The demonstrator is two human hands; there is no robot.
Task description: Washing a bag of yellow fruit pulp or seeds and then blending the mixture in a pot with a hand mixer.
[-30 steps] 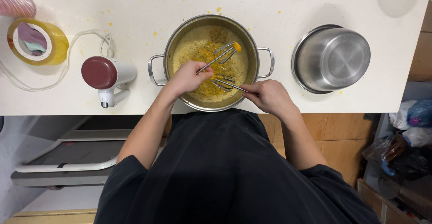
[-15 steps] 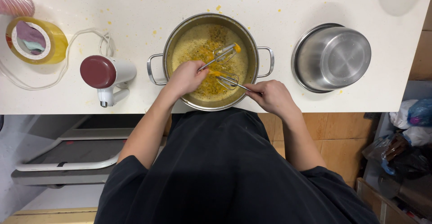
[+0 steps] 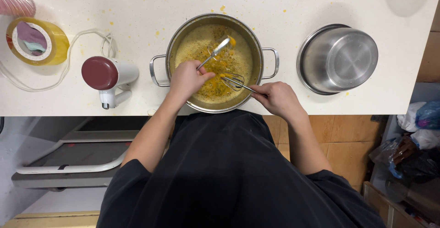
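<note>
Beaters over yellow batter in the pot (image 3: pixel 256 40): left hand (image 3: pixel 187 78) clamped on one beater (image 3: pixel 219 49), right hand (image 3: pixel 277 100) on another (image 3: pixel 233 80).

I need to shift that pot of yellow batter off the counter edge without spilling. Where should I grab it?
Take the pot by its two loop side handles, one on each side at the rim, coming in level from left and right together. They stick out clear of the batter, while the left hand and right hand hold beaters over the middle.
</note>
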